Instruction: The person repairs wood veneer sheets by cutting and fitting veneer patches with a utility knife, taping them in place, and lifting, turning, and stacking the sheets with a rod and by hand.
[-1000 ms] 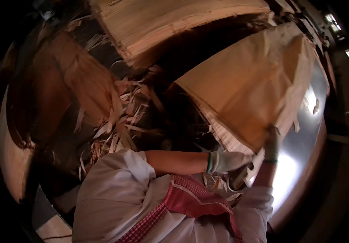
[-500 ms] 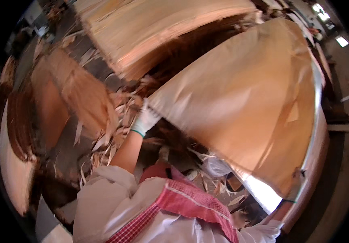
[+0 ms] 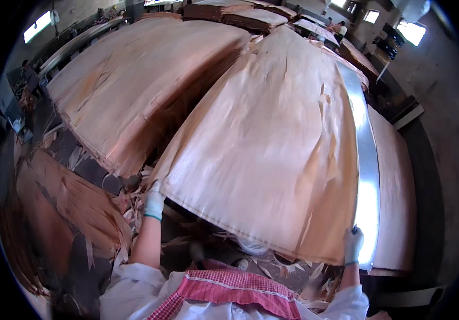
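Note:
A large, thin sheet of wood veneer (image 3: 261, 149), pale tan and rippled, stretches away in front of me. My left hand (image 3: 155, 201), in a white glove with a green cuff, grips its near left corner. At the near right corner my right hand (image 3: 353, 244), also gloved, is closed on the sheet's edge; its fingertips are partly hidden. The sheet's near edge hangs in a curve between my hands. Along its right side shows a shiny metal strip (image 3: 367, 186), with another veneer surface (image 3: 393, 197) beyond it.
A thick veneer stack (image 3: 149, 80) stands left of the sheet, across a dark gap. Brown veneer pieces (image 3: 75, 197) lie at lower left, with scraps (image 3: 128, 205) littering the floor. More stacks (image 3: 253, 18) and people (image 3: 340, 31) appear far back. Another person (image 3: 29, 77) stands far left.
My view has tilted up, showing more of the room. The veneer sheet has swung round and now spreads ahead, both hands still at its near corners. My right hand has come into clearer sight.

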Demonstrator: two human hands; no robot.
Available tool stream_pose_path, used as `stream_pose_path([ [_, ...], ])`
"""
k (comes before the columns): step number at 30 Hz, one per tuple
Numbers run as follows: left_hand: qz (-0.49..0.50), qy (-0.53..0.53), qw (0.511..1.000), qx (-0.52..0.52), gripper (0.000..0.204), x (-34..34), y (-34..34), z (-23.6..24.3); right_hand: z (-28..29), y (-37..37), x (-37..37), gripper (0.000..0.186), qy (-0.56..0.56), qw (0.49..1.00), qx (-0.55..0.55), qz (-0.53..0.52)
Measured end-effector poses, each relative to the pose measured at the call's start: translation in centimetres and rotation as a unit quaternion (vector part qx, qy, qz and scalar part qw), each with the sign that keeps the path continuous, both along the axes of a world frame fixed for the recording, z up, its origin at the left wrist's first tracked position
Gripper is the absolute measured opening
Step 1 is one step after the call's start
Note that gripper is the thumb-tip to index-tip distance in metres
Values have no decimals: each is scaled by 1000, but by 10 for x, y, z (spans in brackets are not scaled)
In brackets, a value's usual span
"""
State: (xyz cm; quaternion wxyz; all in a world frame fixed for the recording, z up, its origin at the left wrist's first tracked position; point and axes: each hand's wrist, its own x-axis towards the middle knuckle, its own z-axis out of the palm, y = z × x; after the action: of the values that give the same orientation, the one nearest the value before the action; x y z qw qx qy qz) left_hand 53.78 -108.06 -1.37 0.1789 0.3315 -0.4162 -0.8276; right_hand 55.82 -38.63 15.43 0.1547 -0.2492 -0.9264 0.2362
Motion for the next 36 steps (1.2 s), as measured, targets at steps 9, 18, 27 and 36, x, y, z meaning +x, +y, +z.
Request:
stream_pose_path([
  [9,-71,-133,988,9,27,-52,78,-15,-98,81,-43,26,-70,993,68,-64],
  [18,64,-164,859,-481,25,-14,93,-11,-145,163,19,39,-174,983,24,-57],
  [27,-339,23,481,-808,54,10,356,19,-128,118,139,27,-192,972,75,-109],
  [36,-403,-44,442,-801,65,11,389,6,-160,171,367,17,-161,946,72,-271],
])
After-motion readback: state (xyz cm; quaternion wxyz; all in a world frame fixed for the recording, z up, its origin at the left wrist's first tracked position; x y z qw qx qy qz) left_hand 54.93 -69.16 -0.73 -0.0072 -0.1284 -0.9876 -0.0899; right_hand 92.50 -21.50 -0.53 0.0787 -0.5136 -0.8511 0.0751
